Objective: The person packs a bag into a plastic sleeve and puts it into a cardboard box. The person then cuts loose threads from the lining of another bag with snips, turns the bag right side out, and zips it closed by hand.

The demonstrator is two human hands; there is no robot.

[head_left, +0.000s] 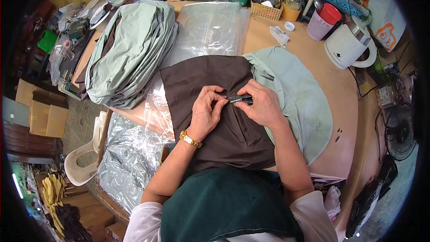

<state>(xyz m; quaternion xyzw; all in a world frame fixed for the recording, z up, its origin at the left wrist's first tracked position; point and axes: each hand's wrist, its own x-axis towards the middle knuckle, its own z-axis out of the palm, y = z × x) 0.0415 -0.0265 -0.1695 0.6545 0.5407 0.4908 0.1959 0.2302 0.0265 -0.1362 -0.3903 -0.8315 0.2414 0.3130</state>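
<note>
A dark brown garment piece [206,130] lies spread in front of me, with a stitched slit running down its middle. Light green cloth [300,103] extends from its right side. My left hand [208,110], with a gold watch at the wrist, pinches the brown fabric at the upper end of the slit. In my right hand [264,103] are small black thread snips [242,99], pointing left, their tips close to my left fingertips. Whether a thread is between the tips is too small to tell.
A tall pile of light green garments [132,49] stands at the left. Clear plastic bags [212,27] lie behind the work. A white kettle [349,45], a pink basket [317,26] and a glass jar [293,2] are at the back right; a fan [400,132] stands far right.
</note>
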